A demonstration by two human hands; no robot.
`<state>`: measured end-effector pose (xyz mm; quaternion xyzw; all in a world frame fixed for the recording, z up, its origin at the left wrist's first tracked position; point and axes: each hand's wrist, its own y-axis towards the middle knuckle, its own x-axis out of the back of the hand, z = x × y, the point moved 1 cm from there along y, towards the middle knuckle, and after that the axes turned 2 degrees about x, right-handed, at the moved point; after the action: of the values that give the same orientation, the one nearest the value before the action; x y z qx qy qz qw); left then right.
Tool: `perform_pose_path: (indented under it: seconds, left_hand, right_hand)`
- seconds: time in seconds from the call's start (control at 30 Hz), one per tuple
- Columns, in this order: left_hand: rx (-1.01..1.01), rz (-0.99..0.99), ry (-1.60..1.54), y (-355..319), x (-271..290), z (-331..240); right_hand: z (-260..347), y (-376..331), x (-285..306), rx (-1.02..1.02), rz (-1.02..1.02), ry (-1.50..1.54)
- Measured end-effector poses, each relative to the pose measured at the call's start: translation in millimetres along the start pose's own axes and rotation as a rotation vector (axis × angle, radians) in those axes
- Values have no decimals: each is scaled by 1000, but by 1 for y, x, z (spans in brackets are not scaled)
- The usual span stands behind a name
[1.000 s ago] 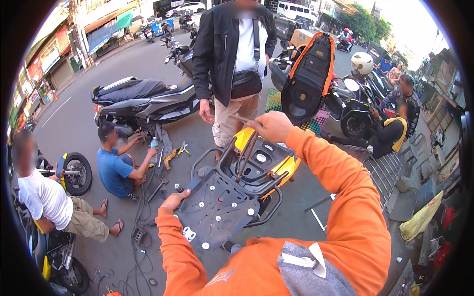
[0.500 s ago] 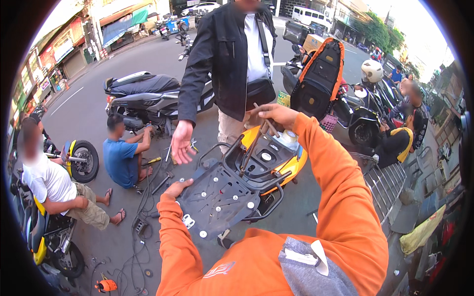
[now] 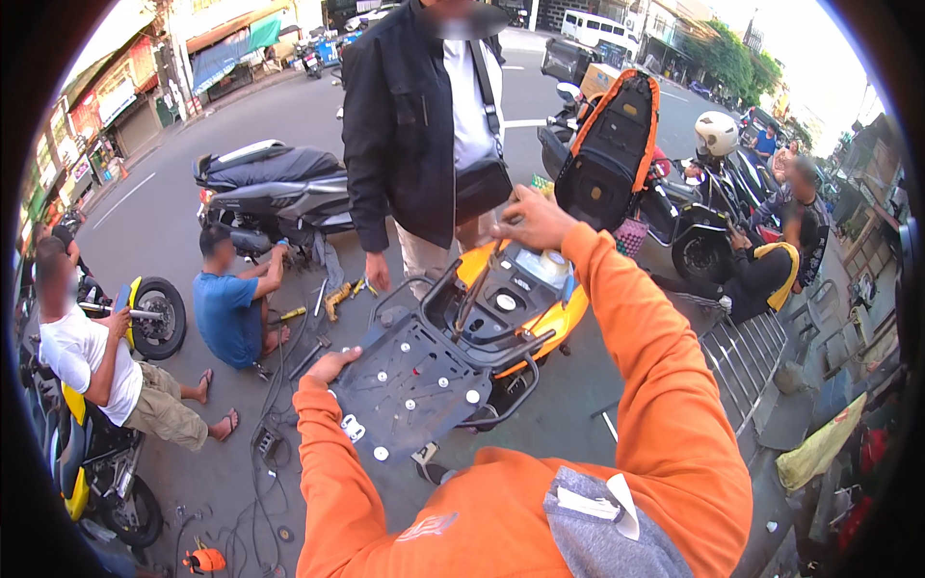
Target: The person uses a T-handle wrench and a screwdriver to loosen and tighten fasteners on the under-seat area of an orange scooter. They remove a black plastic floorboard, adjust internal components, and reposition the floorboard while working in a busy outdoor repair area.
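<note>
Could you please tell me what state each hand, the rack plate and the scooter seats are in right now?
Left hand: resting open on the plate's left edge.
Right hand: raised, closed on a thin tool, too small to identify.
Black metal rack plate: lying flat on the rack tubes.
Yellow scooter: seat off or lifted, compartment exposed.
Black-and-orange seat: tilted upright.

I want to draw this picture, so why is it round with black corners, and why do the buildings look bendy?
Head view: a fisheye lens makes a round image with a black rim and bends straight edges, like the shopfronts at the left. Daylight is soft, with no hard shadows. The sky is washed out white. The right hand and black rack look sharp.
</note>
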<state>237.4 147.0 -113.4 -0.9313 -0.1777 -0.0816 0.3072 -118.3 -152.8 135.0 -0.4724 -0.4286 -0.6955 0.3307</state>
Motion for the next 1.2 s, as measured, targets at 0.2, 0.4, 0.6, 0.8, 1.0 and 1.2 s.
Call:
perform_pose_path:
  seconds: [0.2,0.4,0.6,0.8,1.0,1.2]
  left_hand:
    - [65,-18,7,-8,-1,-3]
    - [41,11,-61,-4,0,0]
    - [31,16,-86,-3,1,3]
    - [25,24,-54,1,1,2]
    - [34,46,-104,-1,1,5]
    - [43,38,-103,-5,1,4]
  right_hand:
    - [42,25,0,-261,197,-241]
    - [22,46,-9,-578,288,208]
    - [3,24,-36,-446,-196,420]
    - [2,1,-61,-78,-338,957]
    - [-20,-18,-36,111,146,1042]
    - [-3,-4,-8,394,-270,171]
